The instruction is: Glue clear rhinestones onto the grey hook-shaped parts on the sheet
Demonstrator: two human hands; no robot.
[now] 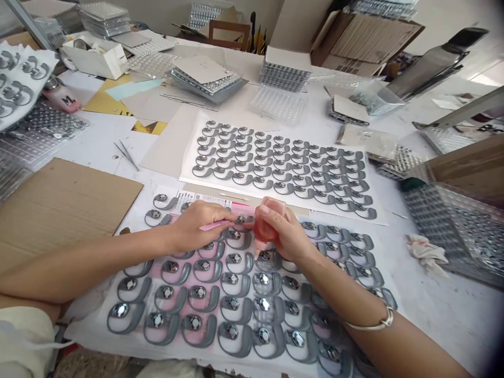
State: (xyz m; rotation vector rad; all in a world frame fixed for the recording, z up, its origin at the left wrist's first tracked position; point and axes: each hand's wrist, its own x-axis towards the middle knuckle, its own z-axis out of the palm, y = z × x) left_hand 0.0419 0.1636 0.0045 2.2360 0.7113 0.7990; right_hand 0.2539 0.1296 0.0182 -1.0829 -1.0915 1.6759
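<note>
Red translucent squeeze bottle (pixel 264 229) held in right hand (pixel 290 231), long axis tilted, nozzle down by a grey curved piece (pixel 269 263); contact unclear. Right hand nearer that piece; left hand (pixel 200 223), pinching a slim pink tool (pixel 214 226), lies to its left.

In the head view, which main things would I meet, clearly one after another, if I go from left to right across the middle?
Flat brown cardboard sheet, slim pink stick, translucent red squeeze bottle, crumpled white cloth.
</note>
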